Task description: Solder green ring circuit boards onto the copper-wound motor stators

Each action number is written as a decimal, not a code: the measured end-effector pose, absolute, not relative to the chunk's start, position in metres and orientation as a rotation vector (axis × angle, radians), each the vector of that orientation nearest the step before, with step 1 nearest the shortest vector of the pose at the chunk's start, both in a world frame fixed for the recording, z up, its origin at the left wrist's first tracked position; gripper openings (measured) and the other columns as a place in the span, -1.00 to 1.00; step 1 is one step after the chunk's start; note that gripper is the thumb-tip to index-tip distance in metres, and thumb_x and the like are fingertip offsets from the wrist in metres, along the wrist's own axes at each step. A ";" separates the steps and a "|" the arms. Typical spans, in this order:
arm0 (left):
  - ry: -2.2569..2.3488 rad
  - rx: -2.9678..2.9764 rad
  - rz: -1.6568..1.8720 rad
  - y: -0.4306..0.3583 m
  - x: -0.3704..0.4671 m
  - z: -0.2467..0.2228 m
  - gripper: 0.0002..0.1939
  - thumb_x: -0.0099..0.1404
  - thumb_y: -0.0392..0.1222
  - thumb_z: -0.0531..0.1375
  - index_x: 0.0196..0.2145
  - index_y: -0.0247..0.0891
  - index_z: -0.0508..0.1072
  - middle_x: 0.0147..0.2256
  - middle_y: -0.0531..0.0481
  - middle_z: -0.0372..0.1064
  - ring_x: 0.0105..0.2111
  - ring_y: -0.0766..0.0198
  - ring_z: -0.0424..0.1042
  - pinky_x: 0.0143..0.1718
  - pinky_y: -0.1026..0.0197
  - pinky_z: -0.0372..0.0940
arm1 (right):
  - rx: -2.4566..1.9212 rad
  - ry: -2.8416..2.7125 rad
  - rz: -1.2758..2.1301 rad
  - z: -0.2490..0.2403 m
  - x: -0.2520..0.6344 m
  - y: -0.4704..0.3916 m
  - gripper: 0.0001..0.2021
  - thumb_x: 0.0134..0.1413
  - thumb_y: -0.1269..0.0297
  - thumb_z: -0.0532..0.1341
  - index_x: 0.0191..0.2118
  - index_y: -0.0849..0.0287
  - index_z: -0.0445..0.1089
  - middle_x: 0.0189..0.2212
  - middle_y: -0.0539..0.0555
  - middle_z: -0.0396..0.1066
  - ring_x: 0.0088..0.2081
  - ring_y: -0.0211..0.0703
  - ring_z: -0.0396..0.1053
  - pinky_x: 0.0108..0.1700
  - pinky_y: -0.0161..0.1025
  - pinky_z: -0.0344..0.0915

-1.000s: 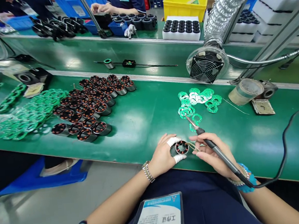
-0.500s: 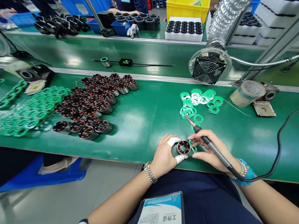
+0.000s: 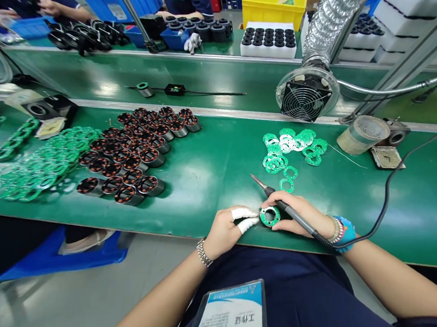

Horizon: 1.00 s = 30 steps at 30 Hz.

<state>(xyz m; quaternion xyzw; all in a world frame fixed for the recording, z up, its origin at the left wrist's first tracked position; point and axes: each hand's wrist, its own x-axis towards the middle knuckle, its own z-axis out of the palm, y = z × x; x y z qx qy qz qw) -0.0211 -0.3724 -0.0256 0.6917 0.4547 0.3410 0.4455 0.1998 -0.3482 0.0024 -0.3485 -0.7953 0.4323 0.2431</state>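
Note:
A green ring board (image 3: 270, 217) lies on top of a metal stator near the table's front edge. My right hand (image 3: 298, 212) has thumb and fingers around its right side, with a soldering iron (image 3: 294, 215) held across the same hand, tip pointing up and left. To the left, my left hand (image 3: 229, 226), with white covers on thumb and finger, is apart from the stator or just at its edge; its fingers are spread and hold nothing. Loose green rings (image 3: 285, 148) lie beyond my hands.
Many wound stators (image 3: 137, 149) stand left of centre, beside stacked green boards (image 3: 48, 164). A fan with a duct (image 3: 306, 96), a round tub (image 3: 362, 134) and a sponge holder (image 3: 386, 157) are at the right. People sit across the bench.
The green ring has gone from beside the stator onto its top. My left hand has let go of the stator and moved left; my right hand and the iron have shifted left.

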 end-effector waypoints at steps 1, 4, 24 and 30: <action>1.125 1.619 0.847 -0.371 -0.019 -0.025 -0.89 0.13 -0.18 0.24 -0.40 -0.25 0.52 -0.37 -0.05 0.51 -0.35 0.24 0.47 -0.25 0.20 0.37 | -0.938 -2.167 1.215 0.001 0.201 -0.347 -0.58 -0.07 0.22 0.32 -0.07 0.13 0.23 -0.17 0.10 0.38 -0.13 -0.13 0.37 -0.09 -0.18 0.31; 1.071 1.321 0.828 -0.365 -0.012 -0.022 -0.87 0.05 -0.18 0.29 -0.43 -0.28 0.51 -0.40 -0.02 0.50 -0.38 0.25 0.46 -0.28 0.21 0.38 | -0.914 -2.182 1.249 0.000 0.202 -0.345 -0.57 -0.07 0.20 0.31 -0.06 0.13 0.21 -0.16 0.11 0.38 -0.13 -0.13 0.38 -0.10 -0.19 0.31; 0.961 1.316 0.751 -0.357 0.001 -0.012 -0.83 0.09 -0.15 0.25 -0.47 -0.33 0.42 -0.44 0.04 0.26 -0.44 0.38 0.29 -0.38 0.30 0.25 | -1.086 -1.980 0.934 0.011 0.180 -0.358 -0.75 0.02 0.46 0.16 -0.16 0.08 0.20 -0.41 -0.03 0.40 -0.33 -0.24 0.37 -0.20 -0.26 0.29; 0.922 1.241 0.831 -0.362 0.001 -0.015 -0.81 0.09 -0.14 0.25 -0.47 -0.32 0.39 -0.41 0.03 0.24 -0.41 0.37 0.30 -0.32 0.27 0.26 | -1.140 -1.953 0.931 0.006 0.177 -0.364 -0.71 0.01 0.49 0.14 -0.13 0.08 0.18 -0.42 -0.04 0.37 -0.34 -0.25 0.34 -0.19 -0.27 0.28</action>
